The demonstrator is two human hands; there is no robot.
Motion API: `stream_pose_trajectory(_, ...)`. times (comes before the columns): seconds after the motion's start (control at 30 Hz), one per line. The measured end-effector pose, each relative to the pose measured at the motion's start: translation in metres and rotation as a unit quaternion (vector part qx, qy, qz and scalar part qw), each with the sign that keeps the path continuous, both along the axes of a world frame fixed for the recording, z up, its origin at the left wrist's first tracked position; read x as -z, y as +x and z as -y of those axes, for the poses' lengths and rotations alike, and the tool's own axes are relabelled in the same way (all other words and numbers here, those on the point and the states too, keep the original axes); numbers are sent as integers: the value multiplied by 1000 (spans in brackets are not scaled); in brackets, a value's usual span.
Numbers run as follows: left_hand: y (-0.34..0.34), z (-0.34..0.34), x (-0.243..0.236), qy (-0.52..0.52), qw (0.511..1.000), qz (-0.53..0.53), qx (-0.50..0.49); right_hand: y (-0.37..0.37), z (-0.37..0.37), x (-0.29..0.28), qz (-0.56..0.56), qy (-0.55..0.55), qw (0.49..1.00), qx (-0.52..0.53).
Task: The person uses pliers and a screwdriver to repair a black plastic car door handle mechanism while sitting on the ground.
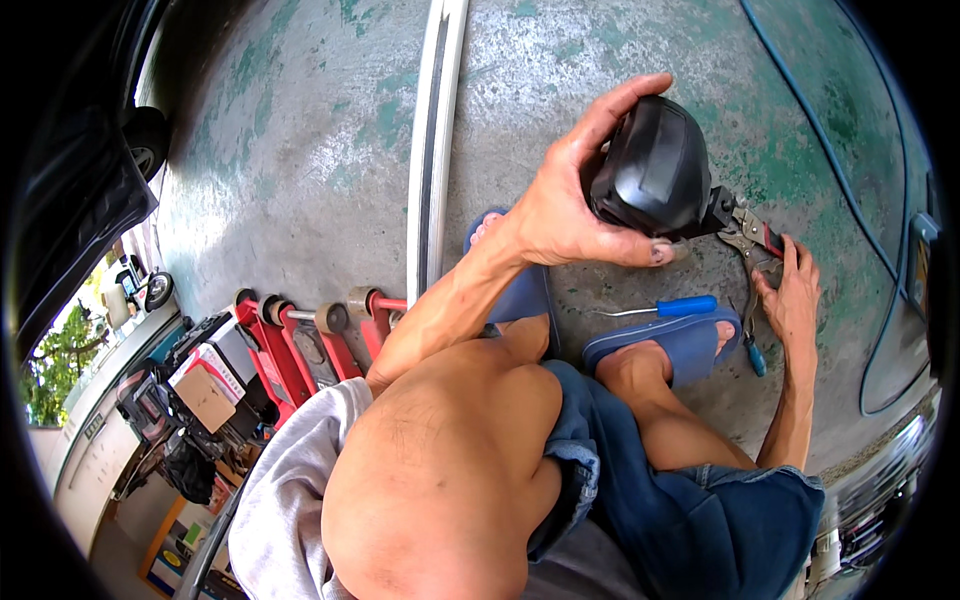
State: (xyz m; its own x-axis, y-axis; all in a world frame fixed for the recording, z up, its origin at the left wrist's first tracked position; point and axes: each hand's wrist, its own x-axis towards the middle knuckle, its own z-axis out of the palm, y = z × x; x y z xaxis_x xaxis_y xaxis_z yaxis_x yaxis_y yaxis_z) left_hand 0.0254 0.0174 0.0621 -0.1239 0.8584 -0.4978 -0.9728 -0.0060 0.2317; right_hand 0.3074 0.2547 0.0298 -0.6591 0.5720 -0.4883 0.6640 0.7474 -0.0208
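My left hand (565,205) is wrapped round a glossy black rounded housing (655,170), shaped like a car side mirror, with a short black bracket (718,212) at its lower right. My right hand (795,300) grips metal locking pliers (745,228) by their handles, one side of which has a red and black sleeve. The pliers' jaws meet the bracket; whether they clamp it is hard to make out. A blue-handled screwdriver (688,305) lies on the floor beside my right sandal (665,345). Another tool with a teal handle (754,355) lies below the pliers.
A pale metal rail (435,140) crosses the worn green-grey floor (310,150). Red floor jacks (290,350) with rollers stand at left, near stacked boxes (205,385). A blue hose (815,120) curves along the right. Part of a dark vehicle (85,200) shows at far left.
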Motion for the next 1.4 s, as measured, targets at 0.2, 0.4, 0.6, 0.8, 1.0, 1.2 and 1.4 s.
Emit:
stream_pose_trajectory(0.2,8,-15,4,-28,1000,-8,-4,-14,8,-4,-52,-9,999,-11)
stream_pose_trajectory(0.4,10,-18,7,-46,999,-16,-7,-75,53,-42,-232,-171,956,59)
stream_pose_trajectory(0.6,11,-19,5,-54,998,-18,-5,-117,98,-65,-450,-344,817,108)
stream_pose_trajectory(0.8,15,-20,3,-56,998,-15,-4,-126,94,-72,-468,-307,828,0)
stream_pose_trajectory(1.0,17,-19,1,-53,999,-7,-10,-132,78,-85,-464,-270,841,-74)
stream_pose_trajectory(1.2,16,-17,-1,-48,999,-5,-21,-134,69,-95,-396,-256,874,-120)
stream_pose_trajectory(1.4,15,-17,-2,-42,999,-2,-29,-136,77,-100,-394,-268,874,-92)
